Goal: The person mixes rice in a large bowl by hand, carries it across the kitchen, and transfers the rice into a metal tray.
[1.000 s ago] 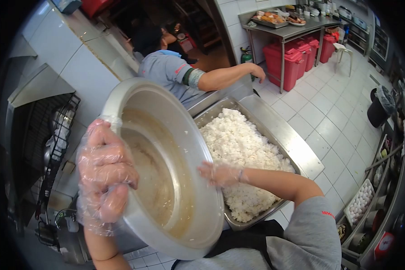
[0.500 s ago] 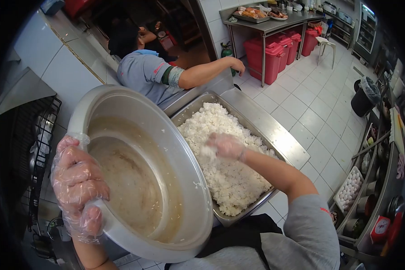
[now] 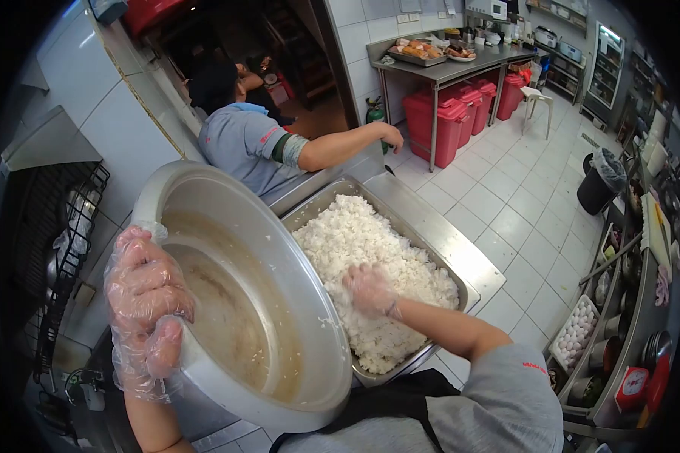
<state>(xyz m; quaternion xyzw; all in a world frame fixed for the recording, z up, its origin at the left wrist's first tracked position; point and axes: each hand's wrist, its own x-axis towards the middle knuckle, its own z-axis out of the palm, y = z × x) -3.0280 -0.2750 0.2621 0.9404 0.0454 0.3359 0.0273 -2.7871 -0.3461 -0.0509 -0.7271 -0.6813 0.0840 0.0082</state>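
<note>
A large round metal basin is tilted on its side, with a few white grains stuck inside. My left hand, in a clear plastic glove, grips its left rim, fingers wrapped over the edge. To the right, a rectangular steel tray holds a heap of white rice. My right hand, also in a clear glove, rests on the rice with its fingers spread and slightly bent.
Beyond the tray, a co-worker in a grey shirt stretches one arm rightward. A steel table with food trays stands over red bins. At right are a black bin, shelving and an egg tray.
My right hand has moved down over the rice toward the near part of the tray. The view has shifted slightly, and my left hand still holds the tilted basin.
</note>
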